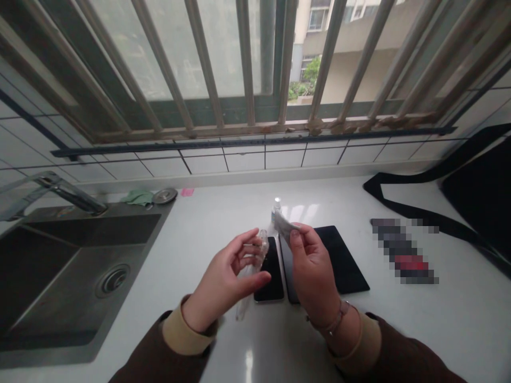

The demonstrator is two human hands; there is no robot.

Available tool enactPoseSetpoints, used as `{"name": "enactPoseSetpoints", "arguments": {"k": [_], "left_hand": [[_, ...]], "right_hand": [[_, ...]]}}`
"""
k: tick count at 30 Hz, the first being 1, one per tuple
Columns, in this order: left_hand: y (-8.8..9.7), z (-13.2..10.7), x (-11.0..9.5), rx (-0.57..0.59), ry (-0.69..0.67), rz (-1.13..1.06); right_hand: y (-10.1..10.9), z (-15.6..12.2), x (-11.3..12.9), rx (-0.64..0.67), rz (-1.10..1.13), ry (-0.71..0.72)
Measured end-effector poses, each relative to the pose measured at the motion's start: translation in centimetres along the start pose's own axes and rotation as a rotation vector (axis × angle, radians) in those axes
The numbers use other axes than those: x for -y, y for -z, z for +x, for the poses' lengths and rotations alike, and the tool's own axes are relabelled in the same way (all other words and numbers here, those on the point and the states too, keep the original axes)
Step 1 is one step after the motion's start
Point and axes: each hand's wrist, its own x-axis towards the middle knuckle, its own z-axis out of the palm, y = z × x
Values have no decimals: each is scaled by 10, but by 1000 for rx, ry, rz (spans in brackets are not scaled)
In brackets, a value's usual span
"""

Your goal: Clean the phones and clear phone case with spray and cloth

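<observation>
My left hand is curled around a clear phone case, its thumb stretched out to the right. The case is see-through, and part of it is hidden behind the fingers. My right hand pinches a small grey cloth between thumb and fingers. Below and between the hands, a black phone lies flat on the white counter. Partly covered by my right hand is a dark flat tablet-like slab. Just behind the cloth stands a small clear bottle with a white top.
At the left is a steel sink with a faucet. A green cloth, a round metal drain cover and a pink slip lie behind it. A black bag with a strap and a pixelated item are at right.
</observation>
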Motion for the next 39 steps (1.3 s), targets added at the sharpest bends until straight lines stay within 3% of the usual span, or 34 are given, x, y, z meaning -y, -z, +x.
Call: {"name": "enactPoseSetpoints", "arguments": {"k": [3, 6, 11, 14, 17, 21, 25, 28, 31, 34, 37, 39], "left_hand": [[-5, -2, 0, 119, 20, 14], [-5, -1, 2, 88, 16, 19], [4, 5, 7, -164, 30, 217], [13, 8, 8, -390, 3, 549], [21, 9, 6, -482, -22, 1000], [23, 8, 7, -458, 62, 1420], [20, 7, 12, -410, 185, 1542], [18, 5, 15, -404, 187, 1578], [19, 5, 15, -426, 148, 1587], [19, 11, 14, -436, 10, 1544], [15, 22, 17, -315, -136, 1437], [11, 29, 21, -215, -162, 1370]], "right_hand": [[1, -6, 4, 198, -132, 166], [1, -12, 5, 277, -77, 281], [5, -18, 14, 402, -39, 491], [5, -21, 21, 480, -55, 596], [3, -23, 23, 579, -94, 657], [-1, -24, 22, 722, -220, 680], [-1, -25, 20, 878, -372, 630], [1, -25, 19, 947, -460, 654], [2, -23, 17, 1020, -628, 698], [2, -22, 18, 1072, -864, 691], [2, -22, 20, 1085, -1013, 640], [2, -22, 21, 1080, -1044, 620]]}}
